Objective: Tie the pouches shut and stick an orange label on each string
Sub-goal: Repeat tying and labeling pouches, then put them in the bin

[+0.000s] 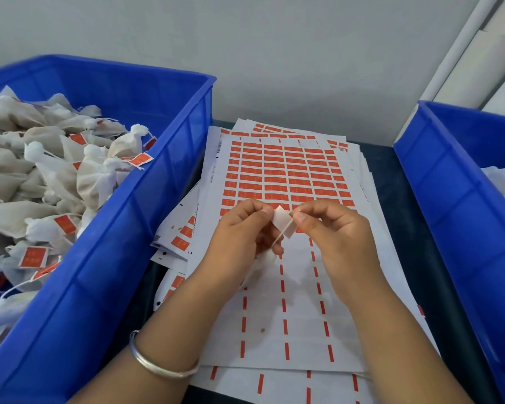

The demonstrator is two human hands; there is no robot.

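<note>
Tied pouches (pixel 41 176) fill the left bin (pixel 146 199). My left hand (pixel 239 234) pinches the label (pixel 283 221) over the sheets (pixel 286 176) — my right hand (pixel 336 237) pinches the string (pixel 280 236) across its back, both grips narrow.

Left bin (pixel 134 217) and right bin (pixel 449 199) are both cut off by the frame edges. The pouch (pixel 267 258) is almost wholly hidden behind the left hand (pixel 239 234). Print on the label sheet (pixel 286 173) is too small to read. The held label (pixel 283 221) shows only its pale back.
</note>
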